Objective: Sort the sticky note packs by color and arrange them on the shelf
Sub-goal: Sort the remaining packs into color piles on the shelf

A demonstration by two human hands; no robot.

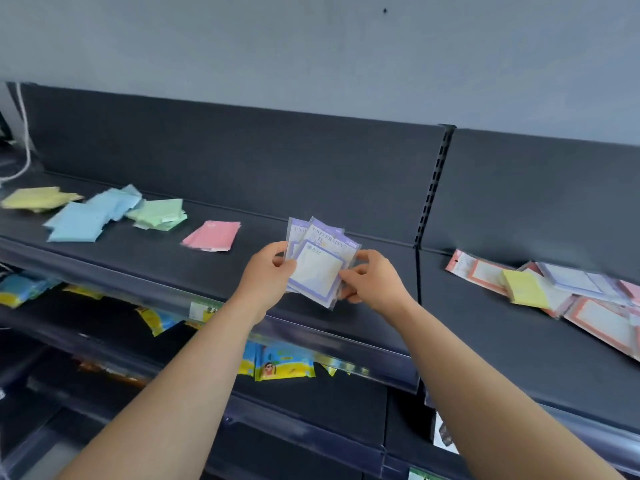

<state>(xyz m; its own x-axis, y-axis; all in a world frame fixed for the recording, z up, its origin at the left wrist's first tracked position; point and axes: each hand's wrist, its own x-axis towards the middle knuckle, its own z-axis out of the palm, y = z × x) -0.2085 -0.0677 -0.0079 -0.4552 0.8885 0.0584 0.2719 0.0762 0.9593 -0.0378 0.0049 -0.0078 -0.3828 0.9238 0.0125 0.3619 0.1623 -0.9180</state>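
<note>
Both hands hold a small bunch of purple-bordered sticky note packs [317, 263] just above the dark top shelf [263, 268]. My left hand [268, 273] grips their left edge, and my right hand [372, 282] pinches the right edge. Sorted piles lie along the shelf to the left: yellow packs [36, 199], blue packs [86, 216], green packs [159, 213] and pink packs [212, 235]. On the shelf section to the right sits a mixed heap [568, 299] of orange-bordered, purple and yellow packs.
A slotted upright post [433, 188] divides the two shelf sections. The lower shelves hold yellow-and-blue packets [277, 367]. A white cord [24, 147] hangs at the far left. A grey wall rises behind the shelving.
</note>
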